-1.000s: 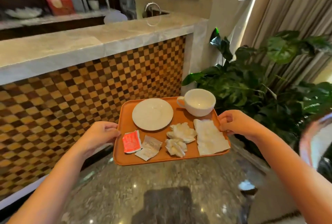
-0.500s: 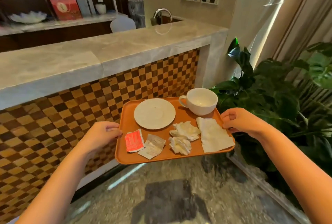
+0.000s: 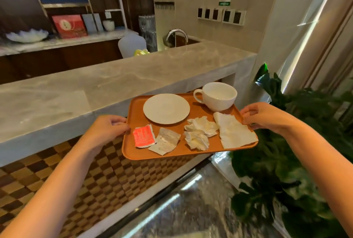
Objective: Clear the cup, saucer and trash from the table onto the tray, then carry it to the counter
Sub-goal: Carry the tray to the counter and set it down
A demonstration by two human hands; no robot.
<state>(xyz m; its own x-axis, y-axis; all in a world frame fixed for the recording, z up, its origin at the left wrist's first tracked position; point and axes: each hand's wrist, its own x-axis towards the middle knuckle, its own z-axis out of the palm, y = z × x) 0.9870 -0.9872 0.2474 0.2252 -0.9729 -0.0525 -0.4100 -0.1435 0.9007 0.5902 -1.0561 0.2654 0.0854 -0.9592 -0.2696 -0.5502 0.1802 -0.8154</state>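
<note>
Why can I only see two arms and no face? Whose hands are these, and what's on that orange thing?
The camera sits on a person's head and looks down, so you see only their arms. Their left hand and right hand grip the two short ends of a flat orange plastic tray, holding it in the air beside a long grey marble counter. On the tray sit a round white saucer, an empty white cup, a torn red packet, a pale empty packet, two crumpled white tissues and a flat white napkin.
</note>
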